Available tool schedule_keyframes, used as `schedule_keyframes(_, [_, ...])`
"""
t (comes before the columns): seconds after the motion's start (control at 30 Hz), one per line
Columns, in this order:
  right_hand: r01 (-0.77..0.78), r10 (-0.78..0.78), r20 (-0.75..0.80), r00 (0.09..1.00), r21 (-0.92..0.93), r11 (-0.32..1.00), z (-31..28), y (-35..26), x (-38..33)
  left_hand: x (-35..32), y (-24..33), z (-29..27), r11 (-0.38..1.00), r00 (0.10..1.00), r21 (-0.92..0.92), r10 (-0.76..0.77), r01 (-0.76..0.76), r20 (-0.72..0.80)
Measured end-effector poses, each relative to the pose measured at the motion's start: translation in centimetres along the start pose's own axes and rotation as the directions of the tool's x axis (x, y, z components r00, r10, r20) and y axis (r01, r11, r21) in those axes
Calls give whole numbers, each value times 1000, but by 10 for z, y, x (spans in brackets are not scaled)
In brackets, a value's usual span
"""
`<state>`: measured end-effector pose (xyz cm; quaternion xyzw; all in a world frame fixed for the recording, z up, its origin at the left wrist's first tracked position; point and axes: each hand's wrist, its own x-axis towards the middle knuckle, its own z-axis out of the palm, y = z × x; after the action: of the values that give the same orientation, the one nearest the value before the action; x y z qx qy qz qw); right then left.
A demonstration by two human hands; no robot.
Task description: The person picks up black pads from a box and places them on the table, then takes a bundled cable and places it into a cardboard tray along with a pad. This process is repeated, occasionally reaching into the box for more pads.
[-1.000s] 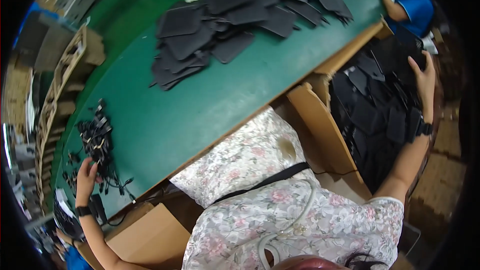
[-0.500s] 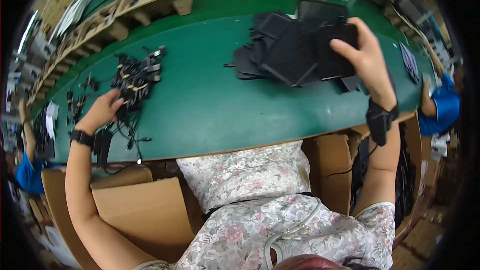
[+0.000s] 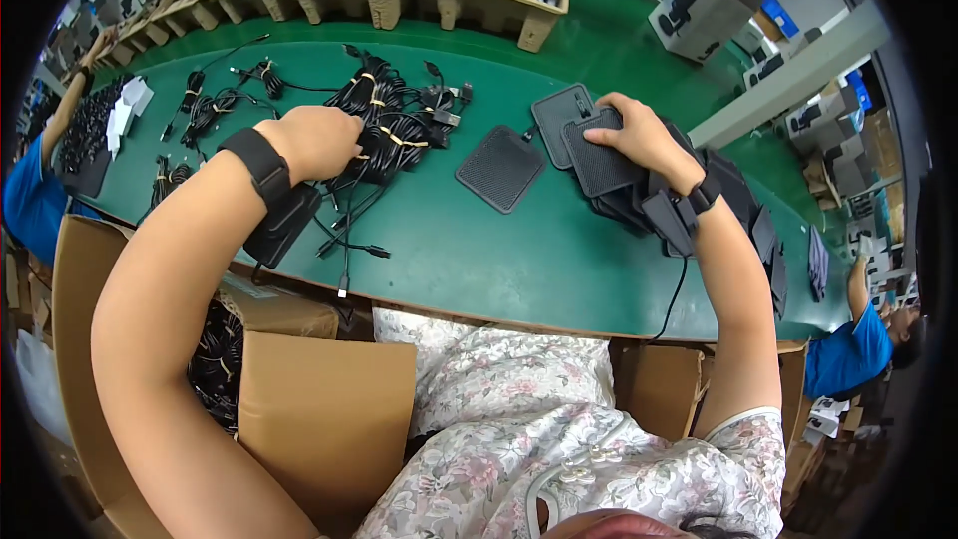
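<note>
My left hand (image 3: 314, 142) reaches over a heap of bundled black cables (image 3: 404, 132) with pale ties. Its fingers curl in at the edge of a bundle, partly hidden behind the hand. In my right hand (image 3: 644, 140) is a black square pad (image 3: 599, 168) with a textured face, thumb on top. Behind it, another dark pad with a raised rim (image 3: 552, 130) overlaps it. A separate textured pad (image 3: 502, 170) lies flat on the green table between the cables and my right hand. Under and beside my right wrist spreads a pile of black pads (image 3: 743, 202).
Smaller cable bundles (image 3: 205, 125) lie farther left on the table (image 3: 439, 274). Cardboard boxes (image 3: 324, 419) stand against its near edge. Moulded brown trays (image 3: 489, 10) line the far side. People in blue sit at both ends. Black devices are strapped on both my wrists.
The view has shifted right-to-left over the table. My right hand has come down toward the table with pads, and one pad now lies apart beside the cables. My left hand stays at the cables.
</note>
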<state>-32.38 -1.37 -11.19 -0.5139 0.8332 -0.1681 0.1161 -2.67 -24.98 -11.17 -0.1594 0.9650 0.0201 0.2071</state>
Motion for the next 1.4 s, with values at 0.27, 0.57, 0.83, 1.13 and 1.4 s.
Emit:
schedule_keyframes(0.27, [3,51,147,988,-344,939,-17,-18,8,9,15,-14,1000,1000,-2,-18,18,4])
schedule_keyframes(0.57, [406,-190,432,881,-486,774,-19,-63,-41,0,14,-34,996,997,-87,-23,30,79])
schedule_keyframes(0.83, [397,-247,428,869,-308,865,-31,-54,-40,2,7,-22,980,998,-193,-50,55,31])
schedule_keyframes(1.13, [411,-418,-402,815,-107,905,-92,-36,113,5,-24,-8,871,991,-476,-83,122,102])
schedule_keyframes(1.4, [312,-360,-420,833,-182,933,-68,-7,239,2,-31,-2,702,974,-677,-129,221,185])
